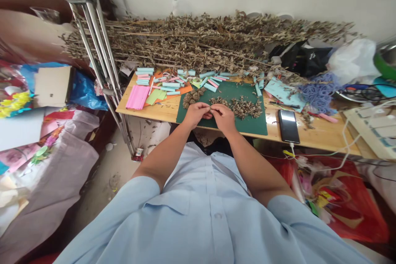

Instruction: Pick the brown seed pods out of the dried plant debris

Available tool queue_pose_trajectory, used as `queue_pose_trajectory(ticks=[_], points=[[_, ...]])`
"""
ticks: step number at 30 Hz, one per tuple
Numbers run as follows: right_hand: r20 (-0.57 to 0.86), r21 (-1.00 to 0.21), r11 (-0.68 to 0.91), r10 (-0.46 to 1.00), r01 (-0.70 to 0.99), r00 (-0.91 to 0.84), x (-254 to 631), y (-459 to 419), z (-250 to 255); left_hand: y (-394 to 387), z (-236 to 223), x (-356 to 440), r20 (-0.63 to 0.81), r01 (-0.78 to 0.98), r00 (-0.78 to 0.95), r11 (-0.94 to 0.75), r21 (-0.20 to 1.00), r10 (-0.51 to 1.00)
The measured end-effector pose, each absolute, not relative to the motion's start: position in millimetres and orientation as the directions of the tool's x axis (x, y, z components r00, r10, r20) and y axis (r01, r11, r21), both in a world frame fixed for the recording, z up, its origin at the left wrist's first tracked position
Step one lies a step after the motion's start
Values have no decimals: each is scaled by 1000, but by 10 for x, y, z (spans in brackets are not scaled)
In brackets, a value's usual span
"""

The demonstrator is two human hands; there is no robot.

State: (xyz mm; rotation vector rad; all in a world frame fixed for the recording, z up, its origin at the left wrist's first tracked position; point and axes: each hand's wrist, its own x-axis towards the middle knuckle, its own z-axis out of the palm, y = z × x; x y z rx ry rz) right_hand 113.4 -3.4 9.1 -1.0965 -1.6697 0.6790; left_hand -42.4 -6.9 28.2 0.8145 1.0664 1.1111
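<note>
Left hand [196, 114]: fingers pinched closed on a small dried sprig [211, 112], too small to make out in detail.
Right hand [224, 119]: fingertips pinched closed on the same sprig, right against the left hand.
Sprig: held between both hands, above the near part of a green cutting mat [235, 90].
Mat: lies toward the front edge of a wooden table [133, 105].
On the mat: dried leaves [238, 106] just beyond the right hand, dried seed clusters [192, 97] beyond the left.
Left end of table: teal paper rolls [162, 84], a pink paper stack [137, 97].
Right of mat: a smartphone [288, 126] near the front edge, blue yarn [320, 93] further along.
Back edge: long dried branches [185, 37] lie along the wall.
Table's left end: metal crutches [93, 41] lean tilted beside it.
</note>
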Motion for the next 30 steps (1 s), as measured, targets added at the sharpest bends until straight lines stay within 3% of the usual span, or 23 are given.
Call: queue_pose_trajectory(ticks=[14, 30], points=[[387, -818, 420, 907, 393, -165, 1156, -73, 142, -86, 220, -421, -231, -278, 66, 240, 930, 971], [449, -705, 499, 864, 504, -227, 1200, -21, 128, -131, 252, -426, -201, -260, 85, 217, 941, 976]])
